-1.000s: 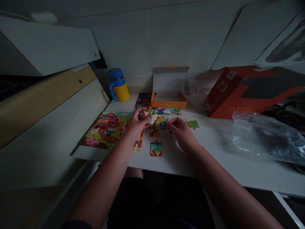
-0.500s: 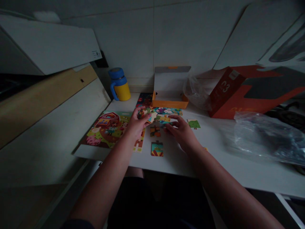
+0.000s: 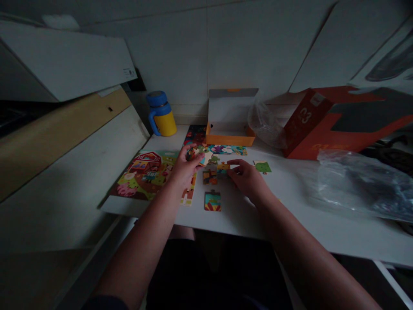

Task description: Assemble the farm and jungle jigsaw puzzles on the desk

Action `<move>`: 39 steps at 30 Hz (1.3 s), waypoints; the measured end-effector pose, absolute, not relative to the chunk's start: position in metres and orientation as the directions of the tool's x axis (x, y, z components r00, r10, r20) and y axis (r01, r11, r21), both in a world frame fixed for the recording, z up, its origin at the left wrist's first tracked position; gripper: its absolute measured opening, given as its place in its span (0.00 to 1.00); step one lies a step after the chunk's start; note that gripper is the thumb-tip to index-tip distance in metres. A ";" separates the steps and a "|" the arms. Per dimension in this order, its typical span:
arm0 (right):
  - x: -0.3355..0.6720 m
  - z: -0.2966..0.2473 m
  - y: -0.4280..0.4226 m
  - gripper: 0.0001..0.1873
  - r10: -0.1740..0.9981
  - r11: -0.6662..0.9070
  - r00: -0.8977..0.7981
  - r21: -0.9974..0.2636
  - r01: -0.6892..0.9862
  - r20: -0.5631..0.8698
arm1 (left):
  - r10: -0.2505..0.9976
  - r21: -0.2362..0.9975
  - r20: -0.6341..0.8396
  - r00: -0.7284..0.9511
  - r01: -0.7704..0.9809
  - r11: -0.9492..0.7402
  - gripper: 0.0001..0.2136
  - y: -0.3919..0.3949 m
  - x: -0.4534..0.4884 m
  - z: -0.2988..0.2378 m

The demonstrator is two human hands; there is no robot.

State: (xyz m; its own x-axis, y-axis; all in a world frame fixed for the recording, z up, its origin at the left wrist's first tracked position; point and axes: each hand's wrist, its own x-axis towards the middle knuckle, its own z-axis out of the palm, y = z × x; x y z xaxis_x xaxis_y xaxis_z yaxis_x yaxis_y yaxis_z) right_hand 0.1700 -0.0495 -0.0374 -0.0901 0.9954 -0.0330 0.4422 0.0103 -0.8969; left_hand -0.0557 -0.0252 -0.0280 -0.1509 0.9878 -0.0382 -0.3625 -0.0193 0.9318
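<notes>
My left hand (image 3: 189,165) is closed round several jigsaw puzzle pieces (image 3: 204,156), stacked and fanned above the table. My right hand (image 3: 243,174) pinches the right edge of a puzzle piece (image 3: 222,168) with yellow and blue on it, low over the table. Just left of that piece lies an orange and brown puzzle piece (image 3: 209,177). Closer to me sits a teal puzzle piece (image 3: 213,201) with red and yellow shapes. Right of my right hand lies a green puzzle piece (image 3: 262,167). A greenish piece (image 3: 214,159) shows partly beside the left hand's stack.
A farm picture sheet (image 3: 145,174) lies on the left of the white table (image 3: 303,224). Behind stand a blue and yellow mug (image 3: 165,120) and an open orange box (image 3: 230,140). To the right are a large orange carton (image 3: 309,125) and clear plastic bags (image 3: 355,185).
The yellow and blue piece has come slightly toward me. My right fingers have drawn together at its right edge. My left hand keeps its stack in place.
</notes>
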 end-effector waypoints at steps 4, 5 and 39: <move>0.163 -0.035 -0.055 0.18 0.979 0.103 -0.203 -0.905 0.412 0.018 | 0.988 0.931 -0.044 -0.146 -0.365 -0.012 0.35 -0.026 -0.055 -0.027; 0.161 -0.034 -0.056 0.18 0.972 0.127 -0.233 -0.907 0.401 0.033 | 0.988 0.931 -0.045 -0.145 -0.364 -0.011 0.35 -0.026 -0.055 -0.027; 0.162 -0.032 -0.059 0.13 0.978 0.139 -0.201 -0.890 0.434 0.055 | 0.987 0.927 -0.064 -0.150 -0.376 0.003 0.29 -0.026 -0.056 -0.027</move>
